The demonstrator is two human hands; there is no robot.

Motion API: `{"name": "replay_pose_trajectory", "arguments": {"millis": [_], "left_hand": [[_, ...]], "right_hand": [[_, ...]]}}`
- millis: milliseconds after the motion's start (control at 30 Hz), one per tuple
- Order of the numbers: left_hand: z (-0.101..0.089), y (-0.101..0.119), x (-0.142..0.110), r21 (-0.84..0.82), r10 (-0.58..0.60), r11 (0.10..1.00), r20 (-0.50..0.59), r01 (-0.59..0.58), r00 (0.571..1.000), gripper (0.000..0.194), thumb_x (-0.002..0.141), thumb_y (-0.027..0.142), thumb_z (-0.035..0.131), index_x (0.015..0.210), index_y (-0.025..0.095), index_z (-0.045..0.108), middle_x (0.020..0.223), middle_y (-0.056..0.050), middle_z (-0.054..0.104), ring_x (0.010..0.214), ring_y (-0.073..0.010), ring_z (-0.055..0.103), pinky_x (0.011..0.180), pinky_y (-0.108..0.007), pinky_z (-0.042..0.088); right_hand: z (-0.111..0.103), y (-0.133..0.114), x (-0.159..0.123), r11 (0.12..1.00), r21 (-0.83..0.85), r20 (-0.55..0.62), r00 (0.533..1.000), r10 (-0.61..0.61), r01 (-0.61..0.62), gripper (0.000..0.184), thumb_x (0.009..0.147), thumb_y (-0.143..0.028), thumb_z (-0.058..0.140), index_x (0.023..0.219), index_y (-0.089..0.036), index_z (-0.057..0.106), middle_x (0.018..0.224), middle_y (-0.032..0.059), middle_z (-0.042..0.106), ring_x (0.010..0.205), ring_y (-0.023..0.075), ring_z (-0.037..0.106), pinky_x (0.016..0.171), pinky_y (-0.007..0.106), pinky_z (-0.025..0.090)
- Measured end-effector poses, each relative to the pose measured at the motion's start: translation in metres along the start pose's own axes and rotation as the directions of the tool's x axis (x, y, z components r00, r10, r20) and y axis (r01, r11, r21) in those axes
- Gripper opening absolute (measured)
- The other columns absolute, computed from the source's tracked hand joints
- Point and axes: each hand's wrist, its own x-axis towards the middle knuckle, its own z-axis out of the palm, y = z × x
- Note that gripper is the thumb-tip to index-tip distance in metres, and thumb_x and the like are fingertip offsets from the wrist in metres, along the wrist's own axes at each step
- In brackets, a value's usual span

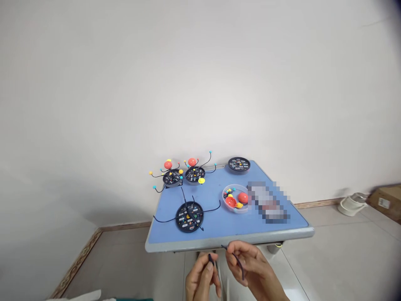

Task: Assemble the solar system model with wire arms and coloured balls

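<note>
Left grip (203, 279) closed on black piece (211, 258); right grip (250, 267) pinching curved rod (240, 266); both off near side of surface (213, 194); slack pinch could drop either to floor (166, 271).

Tabletop (213, 225), blue edged in grey; curved rod (239, 264) and small piece (211, 258), black; front disc (186, 220), black printed in white and mixed colours; half-shell (231, 202) and ball (243, 197), red; wall (200, 83), off-white; floor border (79, 261), patterned brown and tan; carton (388, 195), brown, white-labelled.
</note>
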Motion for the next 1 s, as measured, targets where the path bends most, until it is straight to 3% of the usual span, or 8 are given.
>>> {"name": "replay_pose_trajectory", "arguments": {"millis": [100,400,567,700,1000], "left_hand": [[0.001,0.004,-0.008,0.008,0.006,1.0,-0.008,-0.005,1.0,0.046,0.064,0.058,0.082,0.084,0.017,0.081,0.049,0.002,0.053,0.04,-0.0071,0.046,0.038,-0.017,0.038],[-0.009,0.009,-0.025,0.084,0.152,0.982,0.163,-0.168,0.975,0.026,0.089,0.04,0.065,0.096,0.019,0.077,0.079,-0.005,0.059,0.066,-0.0158,0.06,0.05,-0.023,0.05],[-0.014,0.016,-0.034,0.123,0.132,0.981,0.13,-0.148,0.983,0.026,0.089,0.039,0.066,0.106,0.02,0.072,0.075,-0.003,0.062,0.057,-0.0128,0.058,0.049,-0.022,0.049],[-0.018,0.019,-0.033,0.085,0.058,0.994,0.088,-0.066,0.994,0.025,0.088,0.042,0.066,0.098,0.019,0.071,0.066,-0.001,0.062,0.05,-0.0113,0.055,0.043,-0.021,0.045],[-0.031,0.008,-0.021,0.13,0.076,0.987,0.159,-0.097,0.984,0.023,0.085,0.032,0.071,0.105,0.021,0.074,0.07,-0.001,0.068,0.057,-0.0135,0.063,0.055,-0.025,0.051]], "right_hand": [[0.002,0.0,-0.006,0.998,0.056,0.059,0.998,-0.007,0.003,0.037,0.062,-0.034,0.086,0.091,-0.014,0.077,0.069,0.0005,0.055,0.05,0.0055,0.039,0.044,0.019,0.026],[0.01,0.006,-0.019,0.988,-0.129,-0.022,0.996,-0.091,0.087,0.022,0.084,-0.04,0.072,0.084,-0.018,0.074,0.056,-0.0031,0.052,0.04,0.0043,0.036,0.042,0.02,0.024],[0.017,0.007,-0.017,0.951,-0.268,-0.021,0.986,-0.165,0.154,0.022,0.083,-0.04,0.074,0.082,-0.018,0.075,0.069,0.002,0.059,0.052,0.011,0.048,0.043,0.023,0.034],[0.013,0.01,-0.014,0.94,-0.318,-0.033,0.989,-0.142,0.125,0.02,0.086,-0.038,0.07,0.087,-0.019,0.075,0.068,0.0028,0.063,0.051,0.0116,0.049,0.045,0.026,0.04],[0.008,0.016,-0.008,0.949,-0.301,-0.077,0.99,-0.122,0.094,0.02,0.083,-0.037,0.074,0.086,-0.018,0.073,0.063,0.0015,0.065,0.051,0.0119,0.055,0.041,0.022,0.043]]}}
